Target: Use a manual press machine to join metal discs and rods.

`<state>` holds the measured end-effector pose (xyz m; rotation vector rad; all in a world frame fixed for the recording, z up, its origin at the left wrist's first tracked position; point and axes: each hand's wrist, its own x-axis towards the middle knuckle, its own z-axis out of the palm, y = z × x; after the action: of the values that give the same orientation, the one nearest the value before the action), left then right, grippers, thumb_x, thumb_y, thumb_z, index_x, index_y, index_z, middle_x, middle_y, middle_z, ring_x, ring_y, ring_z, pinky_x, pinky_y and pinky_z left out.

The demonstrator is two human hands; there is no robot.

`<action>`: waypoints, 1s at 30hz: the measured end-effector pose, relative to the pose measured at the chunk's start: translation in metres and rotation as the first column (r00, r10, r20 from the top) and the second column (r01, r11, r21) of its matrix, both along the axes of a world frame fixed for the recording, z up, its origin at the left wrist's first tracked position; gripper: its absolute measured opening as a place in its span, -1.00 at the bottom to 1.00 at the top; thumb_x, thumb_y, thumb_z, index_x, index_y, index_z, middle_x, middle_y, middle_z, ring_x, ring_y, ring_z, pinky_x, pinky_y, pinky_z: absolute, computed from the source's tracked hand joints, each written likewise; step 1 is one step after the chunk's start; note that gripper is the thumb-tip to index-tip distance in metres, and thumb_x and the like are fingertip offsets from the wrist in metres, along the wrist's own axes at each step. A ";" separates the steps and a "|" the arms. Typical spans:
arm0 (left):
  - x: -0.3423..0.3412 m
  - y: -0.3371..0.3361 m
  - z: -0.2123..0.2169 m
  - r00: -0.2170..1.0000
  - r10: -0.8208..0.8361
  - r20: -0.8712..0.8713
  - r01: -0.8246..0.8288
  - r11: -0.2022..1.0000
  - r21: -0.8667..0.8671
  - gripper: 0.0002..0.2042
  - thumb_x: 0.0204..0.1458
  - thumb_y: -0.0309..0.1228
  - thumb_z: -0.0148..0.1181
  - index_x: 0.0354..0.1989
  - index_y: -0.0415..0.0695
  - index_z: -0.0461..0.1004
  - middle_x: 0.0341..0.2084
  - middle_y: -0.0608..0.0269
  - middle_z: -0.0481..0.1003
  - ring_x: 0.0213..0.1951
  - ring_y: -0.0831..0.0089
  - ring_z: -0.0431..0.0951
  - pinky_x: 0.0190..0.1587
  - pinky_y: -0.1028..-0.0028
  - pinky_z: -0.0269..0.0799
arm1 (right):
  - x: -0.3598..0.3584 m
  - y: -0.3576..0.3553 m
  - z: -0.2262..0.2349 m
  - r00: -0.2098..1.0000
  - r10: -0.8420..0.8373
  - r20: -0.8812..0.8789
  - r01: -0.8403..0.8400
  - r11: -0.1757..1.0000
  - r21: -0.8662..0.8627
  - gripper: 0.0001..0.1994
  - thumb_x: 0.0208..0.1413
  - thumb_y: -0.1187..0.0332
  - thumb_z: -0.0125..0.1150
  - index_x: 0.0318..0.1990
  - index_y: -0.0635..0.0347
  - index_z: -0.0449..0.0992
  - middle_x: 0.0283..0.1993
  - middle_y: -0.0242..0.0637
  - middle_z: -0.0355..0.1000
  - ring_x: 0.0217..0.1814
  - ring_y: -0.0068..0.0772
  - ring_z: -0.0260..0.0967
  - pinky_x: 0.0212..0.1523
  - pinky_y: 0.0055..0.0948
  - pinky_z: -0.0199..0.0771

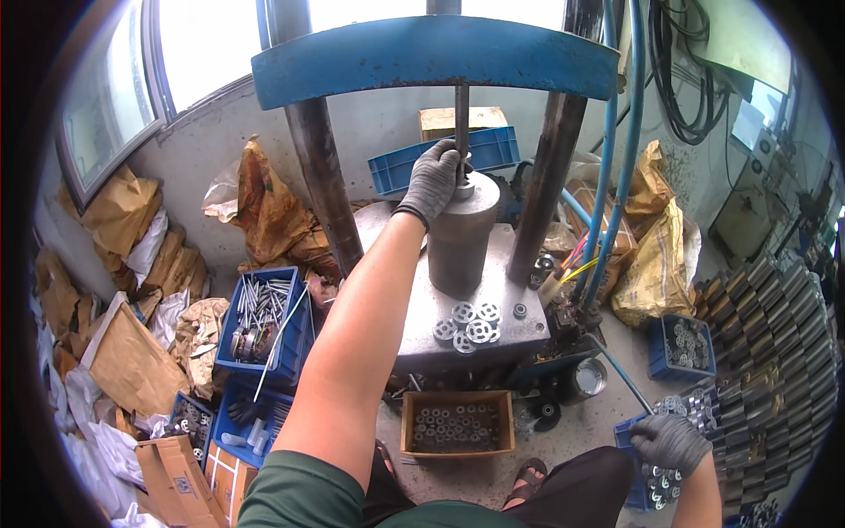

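My left hand (pixel 429 187), in a grey glove, reaches up to a blue press. Its fingers are closed round the lower part of a thin upright metal rod (pixel 462 114); a small part may be hidden in them. Just below, a metal ring (pixel 465 190) sits on top of a thick steel cylinder (pixel 463 246) on the press table (pixel 414 339). Several round slotted metal discs (pixel 478 331) lie at the table's front. Low on the right, my gloved right hand (pixel 673 443) is closed at the end of a blue lever (pixel 623 376), above a blue bin of metal parts.
Press posts (pixel 322 176) flank the cylinder. A wooden box of ring-shaped parts (pixel 458 447) stands on the floor near my feet. Blue crates (pixel 264 365) and paper sacks crowd the left. Stacked dark metal pieces (pixel 766 352) and a blue bin (pixel 662 359) stand right.
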<state>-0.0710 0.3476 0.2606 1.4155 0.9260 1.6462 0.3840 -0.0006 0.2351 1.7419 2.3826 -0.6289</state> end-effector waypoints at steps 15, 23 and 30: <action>0.005 -0.003 0.000 1.000 0.004 0.000 -0.004 1.000 -0.007 -0.73 0.27 -0.44 -0.08 -0.04 -0.26 0.54 -0.42 0.22 0.57 -0.38 0.54 0.57 -0.28 0.52 0.53 | 0.008 0.000 0.000 0.991 -0.069 -0.117 0.098 0.961 0.259 -0.69 0.12 0.24 0.18 -0.06 0.18 0.65 -0.16 0.01 0.60 -0.14 0.09 0.56 -0.03 -0.12 0.56; 0.004 -0.004 0.000 1.000 0.009 -0.014 -0.009 1.000 -0.020 -0.76 0.26 -0.45 -0.04 -0.06 -0.25 0.54 -0.37 0.19 0.56 -0.36 0.44 0.60 -0.23 0.44 0.58 | 0.000 -0.003 0.005 0.989 -0.099 -0.111 0.126 0.957 0.262 -0.77 0.09 0.36 0.26 -0.12 0.24 0.65 -0.21 -0.05 0.60 -0.12 -0.01 0.57 -0.06 -0.15 0.56; 0.006 -0.005 0.003 0.999 0.002 0.036 -0.002 1.000 -0.001 -0.75 0.25 -0.47 -0.07 -0.07 -0.27 0.54 -0.43 0.24 0.55 -0.41 0.55 0.54 -0.33 0.50 0.52 | 0.013 0.004 -0.002 0.994 -0.023 -0.108 0.034 0.994 0.105 -0.69 0.10 0.29 0.22 -0.05 0.21 0.64 -0.16 0.07 0.59 -0.08 0.09 0.56 -0.02 -0.13 0.56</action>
<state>-0.0646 0.3425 0.2637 1.3804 0.9080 1.6674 0.3971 0.0035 0.2332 1.8320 2.5104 -0.6251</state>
